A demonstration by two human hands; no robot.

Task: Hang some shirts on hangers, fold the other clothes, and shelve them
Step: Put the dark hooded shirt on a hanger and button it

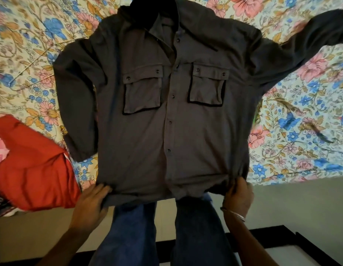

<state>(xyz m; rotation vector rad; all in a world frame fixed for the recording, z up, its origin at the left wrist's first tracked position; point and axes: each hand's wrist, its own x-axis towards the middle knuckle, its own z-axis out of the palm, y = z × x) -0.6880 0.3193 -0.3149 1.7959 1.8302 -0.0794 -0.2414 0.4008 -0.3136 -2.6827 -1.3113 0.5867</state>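
Observation:
A dark grey button-up shirt [166, 112] with two flap chest pockets lies spread front-up on the flowered bedsheet [301, 112], collar at the far end, buttons closed. Its left sleeve lies along the body; its right sleeve stretches out to the far right. My left hand [93, 196] grips the hem at the shirt's near left corner. My right hand [237, 194], with a metal bangle at the wrist, grips the hem at the near right corner. The hem hangs slightly over the bed's near edge.
A red garment [34, 166] lies bunched on the bed at the left, beside the shirt's left sleeve. My legs in blue jeans [163, 237] stand against the bed's front edge. Thin wire hangers [32, 60] lie on the sheet at the far left.

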